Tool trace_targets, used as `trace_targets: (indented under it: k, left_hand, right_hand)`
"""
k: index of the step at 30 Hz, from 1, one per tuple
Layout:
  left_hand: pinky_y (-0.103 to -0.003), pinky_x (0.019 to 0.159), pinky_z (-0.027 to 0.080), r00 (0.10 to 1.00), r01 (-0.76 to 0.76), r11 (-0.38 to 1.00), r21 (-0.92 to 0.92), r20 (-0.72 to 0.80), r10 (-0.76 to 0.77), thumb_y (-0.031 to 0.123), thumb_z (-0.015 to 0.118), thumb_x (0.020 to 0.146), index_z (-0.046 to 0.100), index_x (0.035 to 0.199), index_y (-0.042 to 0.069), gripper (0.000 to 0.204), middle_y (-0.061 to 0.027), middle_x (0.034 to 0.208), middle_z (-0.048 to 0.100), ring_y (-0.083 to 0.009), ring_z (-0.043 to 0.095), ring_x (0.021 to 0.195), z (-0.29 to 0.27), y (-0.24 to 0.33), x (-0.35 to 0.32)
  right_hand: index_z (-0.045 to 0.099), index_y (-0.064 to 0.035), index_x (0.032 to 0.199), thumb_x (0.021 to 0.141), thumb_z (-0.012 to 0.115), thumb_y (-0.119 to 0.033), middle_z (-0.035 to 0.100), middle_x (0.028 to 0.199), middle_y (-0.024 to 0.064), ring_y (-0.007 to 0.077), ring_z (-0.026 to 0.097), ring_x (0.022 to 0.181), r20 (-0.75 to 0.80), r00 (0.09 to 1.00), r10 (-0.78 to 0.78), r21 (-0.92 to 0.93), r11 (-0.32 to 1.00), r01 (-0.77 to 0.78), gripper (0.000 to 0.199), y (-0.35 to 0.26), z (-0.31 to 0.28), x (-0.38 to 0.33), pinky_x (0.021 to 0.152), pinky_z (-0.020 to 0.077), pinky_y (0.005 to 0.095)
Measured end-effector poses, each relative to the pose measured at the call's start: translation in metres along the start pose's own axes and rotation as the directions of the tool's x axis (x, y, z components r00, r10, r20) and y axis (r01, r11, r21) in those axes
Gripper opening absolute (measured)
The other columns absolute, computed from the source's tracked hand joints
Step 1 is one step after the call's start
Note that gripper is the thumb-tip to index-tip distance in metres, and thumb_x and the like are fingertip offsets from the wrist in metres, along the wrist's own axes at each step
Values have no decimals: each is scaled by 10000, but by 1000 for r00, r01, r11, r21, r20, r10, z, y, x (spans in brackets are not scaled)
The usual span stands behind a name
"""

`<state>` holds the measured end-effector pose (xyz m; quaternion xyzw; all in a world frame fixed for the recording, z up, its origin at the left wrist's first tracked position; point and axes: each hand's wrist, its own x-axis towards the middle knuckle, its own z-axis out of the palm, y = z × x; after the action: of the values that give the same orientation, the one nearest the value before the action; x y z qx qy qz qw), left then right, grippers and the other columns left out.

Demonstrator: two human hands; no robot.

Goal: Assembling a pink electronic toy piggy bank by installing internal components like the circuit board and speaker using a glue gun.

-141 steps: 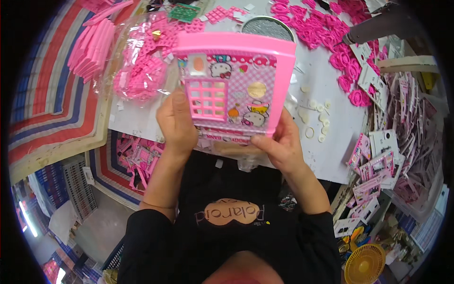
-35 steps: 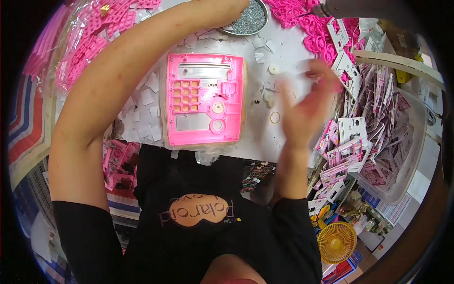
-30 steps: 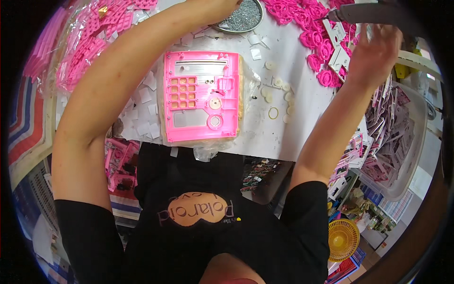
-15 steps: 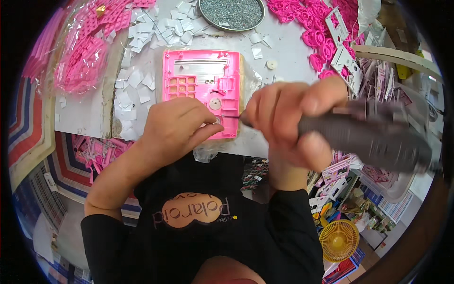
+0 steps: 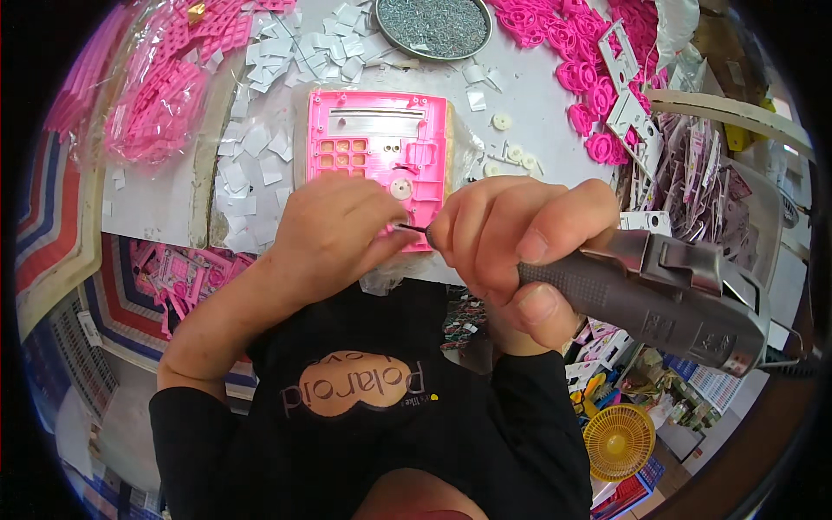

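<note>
Pink plastic casing panel (image 5: pixel 377 165) lies inner side up by the table's (image 5: pixel 542 95) near edge; likely light, stiff, smooth, best held by its side walls. Left hand (image 5: pixel 334 227) curls over its near part, grip hidden; right hand (image 5: pixel 520 234) wraps a grey electric screwdriver (image 5: pixel 659 303), bit (image 5: pixel 413 228) pointing left.

Dish (image 5: pixel 438 58) behind panel (image 5: pixel 381 162), bag (image 5: pixel 158 108) left
</note>
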<state>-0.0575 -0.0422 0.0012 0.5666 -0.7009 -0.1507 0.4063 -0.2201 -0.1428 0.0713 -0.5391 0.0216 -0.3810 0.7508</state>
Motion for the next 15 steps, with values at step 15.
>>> trace_targets:
  k: [15]
  left_hand:
    - [-505, 1095, 288, 949, -162, 929, 334, 311, 54, 317, 799, 740, 697, 1069, 97, 409, 9, 1175, 616, -175, 527, 1195, -1, -4, 1]
  right_hand:
    - [427, -79, 1089, 936, 658, -160, 505, 636, 51, 153, 468, 537, -26, 998, -52, -317, 948, 41, 289, 35, -34, -7, 539, 433, 333]
